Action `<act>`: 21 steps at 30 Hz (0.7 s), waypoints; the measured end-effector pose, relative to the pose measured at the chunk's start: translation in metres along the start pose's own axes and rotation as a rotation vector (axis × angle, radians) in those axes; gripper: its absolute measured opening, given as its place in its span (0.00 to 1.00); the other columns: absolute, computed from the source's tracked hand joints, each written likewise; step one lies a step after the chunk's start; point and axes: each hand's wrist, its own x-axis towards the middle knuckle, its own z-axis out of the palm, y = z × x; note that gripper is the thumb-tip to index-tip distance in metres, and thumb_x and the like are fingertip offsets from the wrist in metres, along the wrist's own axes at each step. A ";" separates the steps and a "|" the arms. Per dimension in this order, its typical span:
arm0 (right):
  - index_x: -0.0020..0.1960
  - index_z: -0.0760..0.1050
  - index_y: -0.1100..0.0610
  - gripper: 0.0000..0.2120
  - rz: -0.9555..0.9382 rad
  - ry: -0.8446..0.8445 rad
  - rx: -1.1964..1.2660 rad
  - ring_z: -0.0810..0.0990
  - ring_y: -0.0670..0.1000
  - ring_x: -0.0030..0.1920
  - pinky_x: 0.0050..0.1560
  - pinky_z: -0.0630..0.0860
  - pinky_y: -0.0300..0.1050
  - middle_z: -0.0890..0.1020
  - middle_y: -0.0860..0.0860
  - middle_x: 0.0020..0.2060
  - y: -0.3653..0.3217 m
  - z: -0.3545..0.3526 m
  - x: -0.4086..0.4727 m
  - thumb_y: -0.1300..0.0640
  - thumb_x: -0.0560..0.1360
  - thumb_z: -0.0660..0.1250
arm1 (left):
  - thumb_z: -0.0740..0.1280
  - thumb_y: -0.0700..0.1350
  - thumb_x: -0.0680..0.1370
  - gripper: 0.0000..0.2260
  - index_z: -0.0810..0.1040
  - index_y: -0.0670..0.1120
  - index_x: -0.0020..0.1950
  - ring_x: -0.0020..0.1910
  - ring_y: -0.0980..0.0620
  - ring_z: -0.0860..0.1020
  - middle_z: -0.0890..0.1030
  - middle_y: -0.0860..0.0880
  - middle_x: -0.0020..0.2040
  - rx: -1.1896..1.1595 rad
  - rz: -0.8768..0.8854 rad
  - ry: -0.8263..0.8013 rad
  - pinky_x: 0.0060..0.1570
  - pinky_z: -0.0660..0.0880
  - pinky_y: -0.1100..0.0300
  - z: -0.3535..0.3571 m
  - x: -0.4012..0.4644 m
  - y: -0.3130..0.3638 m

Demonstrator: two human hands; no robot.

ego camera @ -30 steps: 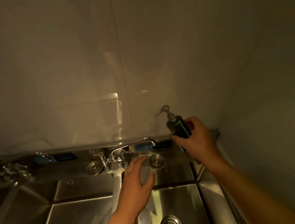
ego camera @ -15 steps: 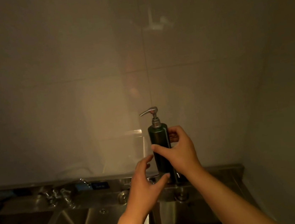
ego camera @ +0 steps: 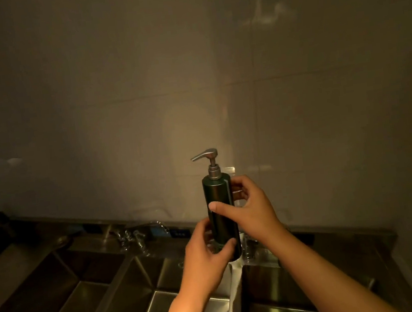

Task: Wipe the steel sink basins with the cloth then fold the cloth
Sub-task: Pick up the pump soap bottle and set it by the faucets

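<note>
head view: a pale cloth (ego camera: 233,292) drapes over the divider between two steel sink basins (ego camera: 182,311). above it, left hand (ego camera: 207,256) grips the base of an upright dark pump bottle (ego camera: 220,206); right hand (ego camera: 251,208) grips its middle. faucet (ego camera: 137,238) behind.

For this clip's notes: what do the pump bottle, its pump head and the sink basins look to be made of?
Pump bottle: dark green, glossy body, probably plastic, possibly glass; a thin highlight runs down its side. Pump head: silver-grey with a matte sheen, so metal or metal-look plastic. Sink basins: brushed stainless steel, with dull streaky reflections and folded seams. Both hands, left hand and right hand, grip the bottle.
</note>
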 end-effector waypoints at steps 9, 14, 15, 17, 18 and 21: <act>0.67 0.75 0.41 0.29 -0.014 -0.297 0.022 0.80 0.44 0.61 0.64 0.78 0.56 0.82 0.41 0.60 -0.040 0.078 -0.006 0.38 0.68 0.75 | 0.77 0.44 0.76 0.23 0.74 0.59 0.66 0.59 0.66 0.80 0.83 0.58 0.58 -0.034 -0.070 0.009 0.52 0.75 0.73 -0.104 -0.032 -0.019; 0.64 0.79 0.46 0.19 -0.071 -0.398 0.006 0.83 0.44 0.57 0.63 0.78 0.51 0.85 0.44 0.55 -0.081 0.158 -0.021 0.51 0.74 0.76 | 0.76 0.39 0.76 0.24 0.75 0.57 0.67 0.58 0.67 0.80 0.83 0.58 0.59 -0.038 -0.078 0.039 0.52 0.75 0.73 -0.193 -0.056 -0.038; 0.63 0.79 0.48 0.18 -0.083 -0.411 0.014 0.83 0.44 0.57 0.62 0.79 0.50 0.85 0.45 0.55 -0.089 0.176 -0.025 0.53 0.75 0.76 | 0.76 0.40 0.76 0.24 0.75 0.58 0.68 0.59 0.66 0.80 0.84 0.58 0.59 -0.035 -0.082 0.043 0.53 0.75 0.73 -0.212 -0.063 -0.044; 0.62 0.80 0.50 0.18 -0.101 -0.437 0.027 0.84 0.45 0.55 0.61 0.79 0.48 0.86 0.46 0.53 -0.102 0.213 -0.035 0.55 0.74 0.77 | 0.75 0.42 0.76 0.24 0.75 0.61 0.68 0.59 0.63 0.81 0.83 0.60 0.60 -0.010 -0.098 0.048 0.55 0.77 0.69 -0.251 -0.076 -0.058; 0.62 0.80 0.51 0.18 -0.109 -0.452 0.036 0.84 0.46 0.55 0.61 0.79 0.47 0.86 0.47 0.53 -0.107 0.232 -0.040 0.55 0.74 0.77 | 0.75 0.44 0.76 0.24 0.75 0.63 0.67 0.58 0.61 0.82 0.83 0.60 0.59 0.005 -0.109 0.053 0.57 0.77 0.67 -0.270 -0.084 -0.065; 0.62 0.79 0.51 0.19 -0.135 -0.511 0.056 0.84 0.45 0.55 0.59 0.80 0.45 0.86 0.46 0.53 -0.125 0.292 -0.057 0.53 0.73 0.78 | 0.75 0.47 0.76 0.24 0.73 0.66 0.68 0.60 0.60 0.81 0.82 0.61 0.59 0.047 -0.143 0.085 0.59 0.78 0.63 -0.329 -0.109 -0.083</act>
